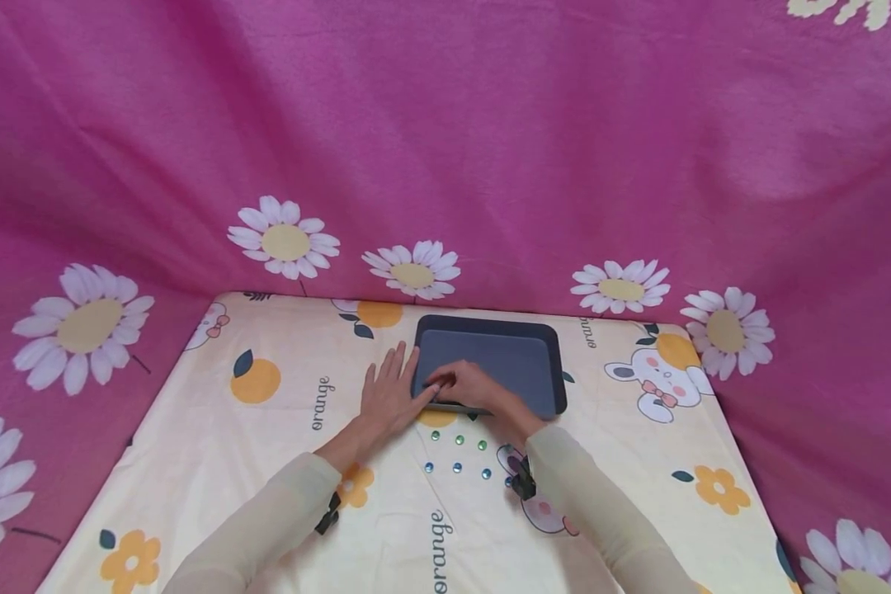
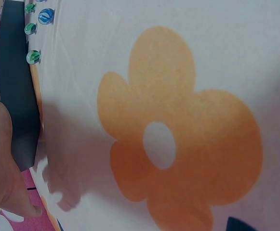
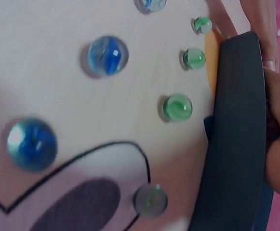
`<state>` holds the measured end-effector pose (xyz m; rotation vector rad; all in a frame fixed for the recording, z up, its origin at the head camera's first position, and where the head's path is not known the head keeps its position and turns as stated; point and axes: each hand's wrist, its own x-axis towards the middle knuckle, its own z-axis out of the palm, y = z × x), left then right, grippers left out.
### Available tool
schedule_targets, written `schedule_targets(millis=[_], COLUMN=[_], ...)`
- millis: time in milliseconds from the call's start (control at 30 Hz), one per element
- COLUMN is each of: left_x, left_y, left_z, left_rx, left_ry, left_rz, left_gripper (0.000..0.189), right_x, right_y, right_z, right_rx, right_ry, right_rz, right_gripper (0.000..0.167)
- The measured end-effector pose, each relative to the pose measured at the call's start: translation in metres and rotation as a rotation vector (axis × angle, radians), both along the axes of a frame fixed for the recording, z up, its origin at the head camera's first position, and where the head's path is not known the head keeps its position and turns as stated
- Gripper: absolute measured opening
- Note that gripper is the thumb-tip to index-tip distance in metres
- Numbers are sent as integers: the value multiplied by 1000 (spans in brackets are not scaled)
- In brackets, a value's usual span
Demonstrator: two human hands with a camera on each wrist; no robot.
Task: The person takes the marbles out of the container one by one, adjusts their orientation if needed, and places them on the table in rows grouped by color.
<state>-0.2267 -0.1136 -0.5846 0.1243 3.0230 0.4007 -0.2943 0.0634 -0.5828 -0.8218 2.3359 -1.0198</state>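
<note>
A dark grey rectangular tray (image 1: 490,363) lies on the patterned cloth. My left hand (image 1: 389,392) rests at its left side, fingers straight, with the thumb reaching over the near left corner. My right hand (image 1: 466,384) is bent down inside that corner with curled fingers, close to the left thumb. Its fingertips are hidden, and the tray wall (image 3: 238,130) covers them in the right wrist view, so I cannot see whether they pinch anything. On the near side of the tray, green glass marbles (image 1: 459,440) form one row and blue marbles (image 1: 457,468) another, nearer me.
A cream cloth (image 1: 267,462) printed with oranges, flowers and animals covers the table. Pink fabric (image 1: 490,148) with daisies hangs behind and at both sides. A dark wrist device (image 1: 523,478) sits over the right end of the blue row.
</note>
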Motion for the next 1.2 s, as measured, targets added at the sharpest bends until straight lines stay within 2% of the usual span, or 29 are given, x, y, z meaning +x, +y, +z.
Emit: schedule_targets(millis=[300, 467, 700, 967, 1200], left_x=[0, 0, -1, -1, -1], left_y=[-1, -1, -1, -2, -2], left_z=[-1, -2, -3, -2, -2], left_rx=[-8, -13, -8, -14, 1], left_ry=[3, 6, 24, 23, 48], left_rz=[-6, -8, -5, -3, -3], left_gripper=[90, 89, 88, 88, 88], right_x=[2, 0, 0, -3, -6], right_y=[-15, -18, -21, -22, -18], right_z=[1, 3, 7, 9, 11], right_rx=[64, 83, 108, 136, 116], right_ry=[87, 133, 176, 96, 62], right_rz=[76, 143, 192, 184, 233], right_gripper=[21, 21, 21, 23, 25])
